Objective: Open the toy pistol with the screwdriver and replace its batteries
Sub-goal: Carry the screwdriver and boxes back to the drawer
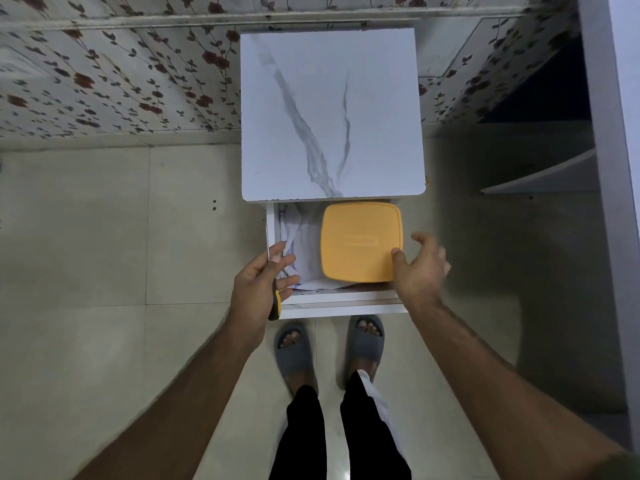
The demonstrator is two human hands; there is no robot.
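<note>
Head view: the screwdriver [276, 304], with a yellow-and-black handle, is gripped in the left hand [258, 285] at the front left corner of the open drawer [341, 302]. The yellow lid [360, 242] inside the drawer is touched by the thumb of the right hand [420, 268], whose fingers are spread wide. The pistol cannot be seen.

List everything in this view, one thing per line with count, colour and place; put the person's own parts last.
Small table: one, white marble-patterned top, against the wall.
Drawer: one, white, pulled open beneath the table top.
Box lid: one, yellow-orange, in the drawer's right part.
Papers or cloth: white, count unclear, in the drawer's left part.
Screwdriver: one, yellow-and-black handle, in the left hand.
Wallpaper: floral, red and dark on pale, far wall.
Floor tiles: pale grey-beige.
Slippers: two, grey, on the feet.
Left hand: grips the screwdriver, at the drawer's left edge.
Right hand: thumb on the lid's near right corner.
</note>
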